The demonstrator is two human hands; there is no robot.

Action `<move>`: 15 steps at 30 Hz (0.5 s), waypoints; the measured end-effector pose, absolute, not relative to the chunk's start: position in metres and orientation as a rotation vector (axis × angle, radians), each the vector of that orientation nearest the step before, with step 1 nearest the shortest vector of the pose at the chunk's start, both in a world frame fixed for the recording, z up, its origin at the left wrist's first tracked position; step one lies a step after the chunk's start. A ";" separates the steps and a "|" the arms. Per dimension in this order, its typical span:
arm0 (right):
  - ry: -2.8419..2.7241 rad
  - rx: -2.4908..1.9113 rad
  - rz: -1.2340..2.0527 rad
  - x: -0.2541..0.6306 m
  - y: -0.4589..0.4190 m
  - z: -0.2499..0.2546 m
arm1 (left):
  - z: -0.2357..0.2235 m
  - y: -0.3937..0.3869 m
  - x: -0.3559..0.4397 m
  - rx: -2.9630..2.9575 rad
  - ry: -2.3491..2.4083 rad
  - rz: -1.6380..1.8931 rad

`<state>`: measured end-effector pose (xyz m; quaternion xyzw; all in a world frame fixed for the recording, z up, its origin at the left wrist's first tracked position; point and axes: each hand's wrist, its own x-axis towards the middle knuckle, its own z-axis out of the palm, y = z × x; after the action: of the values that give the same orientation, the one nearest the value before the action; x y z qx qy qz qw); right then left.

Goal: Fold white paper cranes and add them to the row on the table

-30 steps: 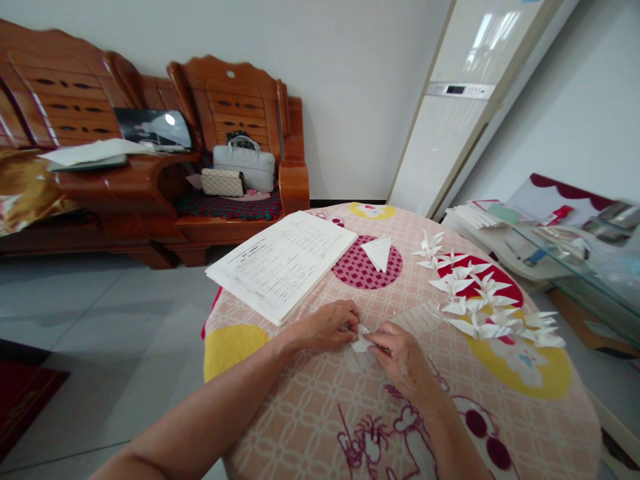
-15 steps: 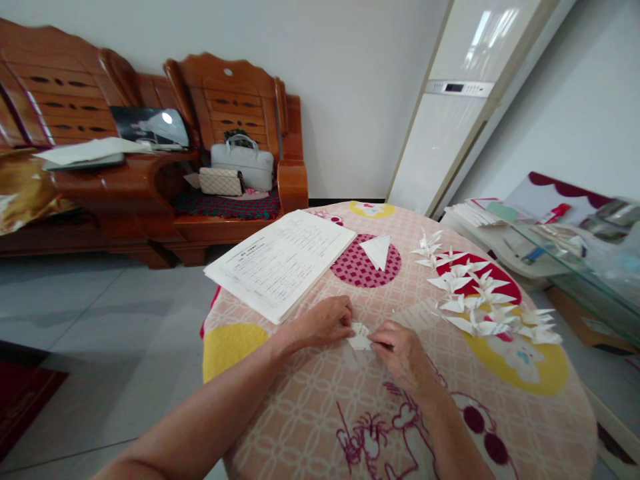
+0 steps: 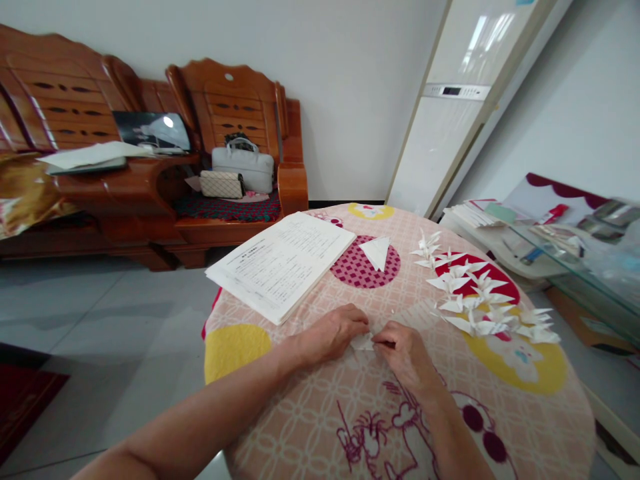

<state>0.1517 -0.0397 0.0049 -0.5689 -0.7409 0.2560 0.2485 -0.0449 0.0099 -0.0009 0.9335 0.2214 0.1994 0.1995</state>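
A small folded piece of white paper (image 3: 363,343) lies on the patterned tablecloth between my hands, partly covered by my fingers. My left hand (image 3: 343,328) rests over its left and upper part, fingers bent down onto it. With thumb and forefinger pinched together, my right hand (image 3: 401,348) grips the paper's right edge. Beyond them is a white folded paper triangle (image 3: 375,253) on a pink checked circle. Several white paper cranes (image 3: 470,287) stand in a cluster to the right of my hands.
A stack of printed sheets (image 3: 283,263) lies at the table's left. The round table's cloth (image 3: 300,427) spreads toward me. A side table with a glass top (image 3: 565,260) stands at the right. Behind are a wooden chair (image 3: 227,100) with bags and a tall white air conditioner (image 3: 440,133).
My left hand has moved right across the paper, closer to my right hand, and now covers its upper part. My right hand stays at the right edge. The view has shifted slightly.
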 end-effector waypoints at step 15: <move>-1.773 -1.668 0.963 0.178 -0.036 -0.001 | -0.010 0.002 -0.056 2.771 0.493 0.463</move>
<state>0.1783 -0.0358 -0.0012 -0.6154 -0.6542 0.3554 0.2588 -0.0563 0.0018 -0.0095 0.9614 0.1711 0.1605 0.1441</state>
